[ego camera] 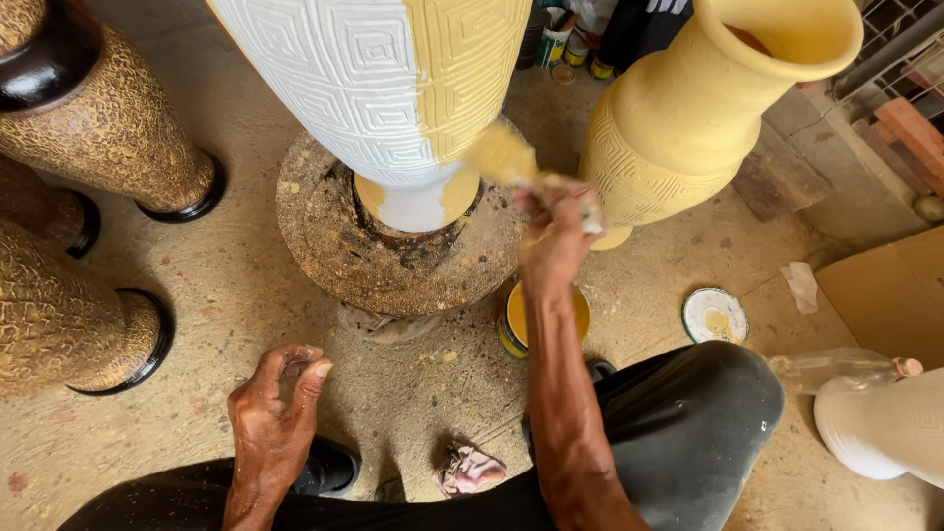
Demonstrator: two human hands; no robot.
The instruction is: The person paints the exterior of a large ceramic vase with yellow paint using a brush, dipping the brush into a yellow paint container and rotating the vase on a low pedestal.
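A tall white vase (344,88) with an embossed square pattern stands on a round, dirt-crusted turntable (324,236). Part of it is painted yellow. My right hand (556,231) is shut on a paintbrush (506,157), whose yellow bristles touch the vase low on its right side. My left hand (275,403) hangs over my knee, fingers loosely curled with nothing in them. An open tin of yellow paint (513,320) sits on the floor just behind my right forearm.
A fully yellow vase (688,108) stands at the right. Dark gold crackle vases (98,118) line the left. A paint-tin lid (715,315), a clear plastic bottle (836,369), a white vase (885,423), cardboard (890,285) and a rag (470,470) lie nearby.
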